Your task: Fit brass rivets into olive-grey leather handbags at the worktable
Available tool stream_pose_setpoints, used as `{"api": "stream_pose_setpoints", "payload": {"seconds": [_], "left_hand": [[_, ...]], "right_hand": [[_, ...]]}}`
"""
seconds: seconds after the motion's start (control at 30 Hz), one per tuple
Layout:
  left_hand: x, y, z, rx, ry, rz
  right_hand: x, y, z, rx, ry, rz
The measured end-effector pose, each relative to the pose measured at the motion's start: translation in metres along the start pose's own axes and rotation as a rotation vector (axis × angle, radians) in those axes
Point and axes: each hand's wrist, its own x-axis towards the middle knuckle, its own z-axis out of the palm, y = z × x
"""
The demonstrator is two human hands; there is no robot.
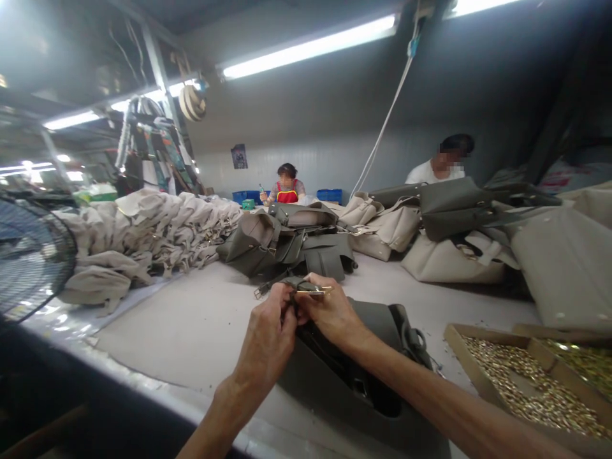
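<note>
A dark grey-green handbag (329,370) lies on the table in front of me, its flap and openings partly under my forearms. My left hand (268,328) is closed on a dark strap (294,282) above the bag. My right hand (335,312) pinches the same strap from the other side, fingers bent around it. A thin gold-coloured metal piece (313,292) shows at the right fingers; its kind is not clear. A small buckle (259,292) sticks out left of the fingers. The fingertips partly hide each other.
Shallow trays (519,363) of small gold-coloured metal parts lie at right. Dark bags (287,239) and beige bags (459,258) are heaped ahead. Pale fabric pieces (157,229) and a fan (36,261) stand left. Two people (288,188) sit behind the heaps.
</note>
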Motion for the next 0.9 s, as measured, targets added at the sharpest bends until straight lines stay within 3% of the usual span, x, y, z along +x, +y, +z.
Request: {"api": "stream_pose_setpoints", "payload": {"seconds": [0.23,0.33,0.4,0.5,0.67,0.9], "left_hand": [[-0.005,0.005,0.004,0.208,0.044,0.088],[-0.010,0.002,0.005,0.373,0.157,0.259],[-0.012,-0.001,0.004,0.433,0.252,0.295],[-0.011,-0.005,0.003,0.306,0.307,0.188],[-0.003,-0.006,0.003,0.082,0.190,-0.069],[-0.003,-0.004,0.000,0.085,0.123,-0.106]], "right_hand": [[-0.001,0.006,0.005,-0.008,0.061,0.024],[-0.003,0.005,0.000,0.048,0.040,0.058],[-0.006,0.004,-0.004,0.062,-0.002,0.071],[-0.009,0.007,-0.008,0.024,-0.091,0.042],[-0.011,0.018,-0.004,0.066,-0.169,0.021],[-0.012,0.017,0.009,0.299,-0.045,0.057]]}}
